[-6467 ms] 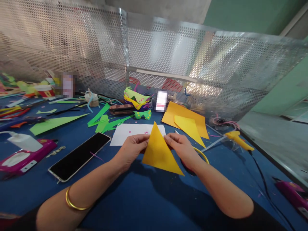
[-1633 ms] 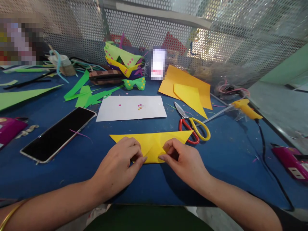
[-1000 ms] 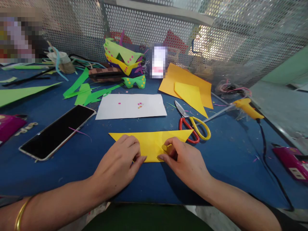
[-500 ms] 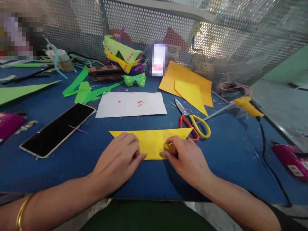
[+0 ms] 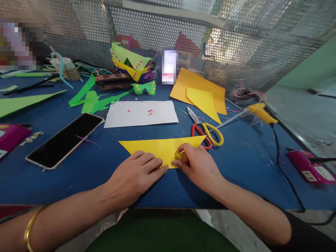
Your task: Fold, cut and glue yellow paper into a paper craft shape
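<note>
A folded yellow paper [image 5: 157, 147], a long flat strip with pointed ends, lies on the blue table [image 5: 236, 168] near its front edge. My left hand [image 5: 136, 173] presses flat on the paper's lower left part, fingers stretched out. My right hand [image 5: 195, 164] pinches a small raised fold at the paper's lower middle between thumb and fingers. Both hands cover the paper's bottom edge.
Red-and-yellow scissors [image 5: 204, 127] lie just right of the paper. Behind it is a white sheet [image 5: 141, 112], a phone [image 5: 65, 139] at left, orange and yellow sheets [image 5: 202, 92], a yellow glue gun [image 5: 259, 112] with its cord, green scraps [image 5: 89, 98], and a perforated metal screen [image 5: 183, 31].
The paper went from held up as a triangle to lying flat on the table. In the last second my left fingers slid right along the paper and flattened; my right hand keeps its pinch.
</note>
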The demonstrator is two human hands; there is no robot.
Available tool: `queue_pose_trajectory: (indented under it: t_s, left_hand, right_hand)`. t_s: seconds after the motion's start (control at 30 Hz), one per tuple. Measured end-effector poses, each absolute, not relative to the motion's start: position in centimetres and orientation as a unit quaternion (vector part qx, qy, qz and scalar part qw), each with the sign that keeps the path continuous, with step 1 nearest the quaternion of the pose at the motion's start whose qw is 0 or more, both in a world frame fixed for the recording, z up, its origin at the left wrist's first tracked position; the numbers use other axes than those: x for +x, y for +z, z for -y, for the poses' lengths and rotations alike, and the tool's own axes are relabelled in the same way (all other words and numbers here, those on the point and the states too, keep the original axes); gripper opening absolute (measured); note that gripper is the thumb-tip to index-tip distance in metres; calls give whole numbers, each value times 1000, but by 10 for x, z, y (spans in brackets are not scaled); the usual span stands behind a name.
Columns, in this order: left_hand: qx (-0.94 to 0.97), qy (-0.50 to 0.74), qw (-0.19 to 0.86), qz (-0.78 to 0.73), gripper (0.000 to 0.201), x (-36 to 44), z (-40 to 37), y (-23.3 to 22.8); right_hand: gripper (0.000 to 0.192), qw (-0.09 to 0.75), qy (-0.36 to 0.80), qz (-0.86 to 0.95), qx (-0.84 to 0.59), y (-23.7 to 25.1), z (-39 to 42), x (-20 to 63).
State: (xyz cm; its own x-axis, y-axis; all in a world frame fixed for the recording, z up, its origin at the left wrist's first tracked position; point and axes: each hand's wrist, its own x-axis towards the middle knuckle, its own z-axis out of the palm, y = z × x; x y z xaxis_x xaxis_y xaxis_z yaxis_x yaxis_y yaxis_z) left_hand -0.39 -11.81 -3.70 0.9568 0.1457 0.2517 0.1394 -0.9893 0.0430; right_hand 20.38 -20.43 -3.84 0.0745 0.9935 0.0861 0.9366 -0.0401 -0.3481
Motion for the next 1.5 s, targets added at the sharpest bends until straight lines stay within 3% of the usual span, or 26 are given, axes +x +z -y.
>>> queue_pose_trajectory:
  t_s: [0.17,0.37,0.5,0.77,0.9,1.03,1.27,1.4,1.5]
  left_hand:
    - [996,68,12,-62,37,-3,125,-24]
    - [995,63,33,-76,39,-3,131,-15]
    - [993,78,29,-85,36,-2,134,-17]
    - [975,153,58,-152,35,-18,134,-33]
    - [921,209,138,-299,20,-29,124,-37]
    - [901,180,208,-335,20,-22,120,-33]
    - [919,152,149,-333,23,-7,124,-27]
    - [935,188,57,-295,11,-8,131,-32]
    - [963,197,-3,-186,26,-8,140,-35]
  right_hand:
    - [16,181,96,668,-715,-36,207,217]
    - [18,274,-32,691,-668,-26,239,218]
    - [35,227,-41,791,-566,-31,256,191]
    - [40,154,-53,809,-564,-46,257,178]
    - [40,156,-68,811,-560,-45,258,178]
    - [40,146,-71,810,-564,-46,257,176]
    - [48,107,-19,801,-589,-44,252,170]
    - [44,121,-27,793,-596,-43,249,168]
    - [43,130,-36,790,-598,-46,250,167]
